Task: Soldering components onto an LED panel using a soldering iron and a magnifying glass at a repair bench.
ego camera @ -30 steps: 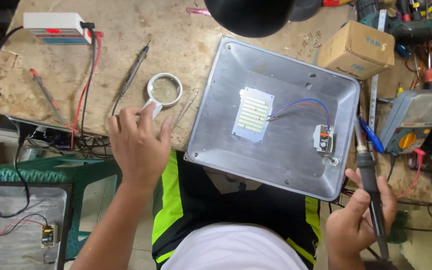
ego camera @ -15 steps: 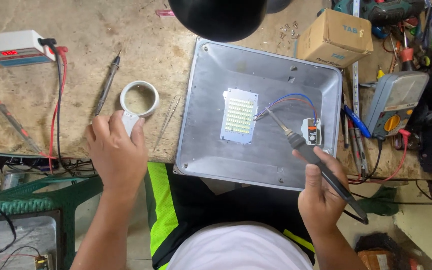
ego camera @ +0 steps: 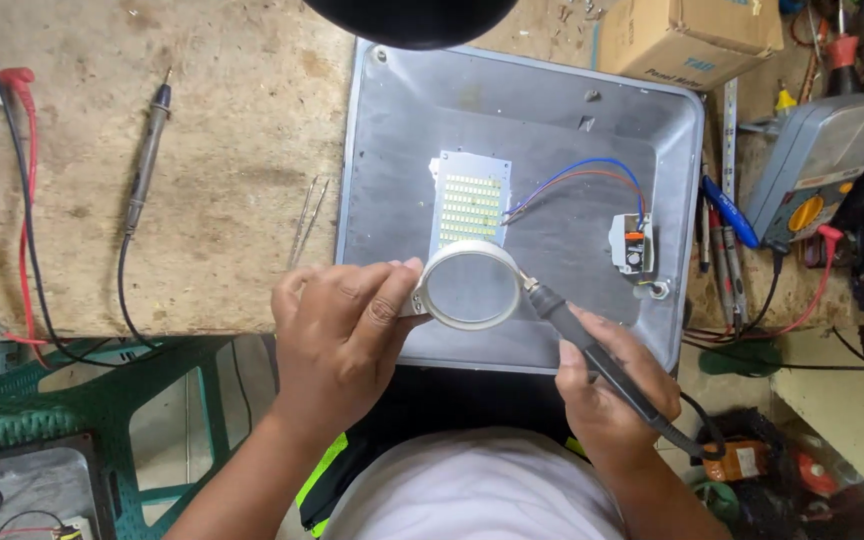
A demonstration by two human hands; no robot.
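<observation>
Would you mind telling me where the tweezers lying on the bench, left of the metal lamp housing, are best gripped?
Pinch the tweezers across both legs near the joined lower end, coming from above. They lie flat on the workbench, tips spread toward the upper right, with bare surface either side. The left hand is nearest.

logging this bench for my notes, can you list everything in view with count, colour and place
metal tray: 1, grey, centre of bench
light board: 1, white, middle of tray
small circuit module: 1, white, right side of tray, joined to the board by blue and red wires
magnifying glass: 1, white rim, over tray's front part
soldering iron: 1, black, tip near the magnifier
tweezers: 1, metal, left of tray
probe: 1, grey, bench left
cardboard box: 1, brown, top right
meter: 1, grey, right
stool: 1, green, lower left
left hand: holds magnifier
right hand: holds iron
</observation>
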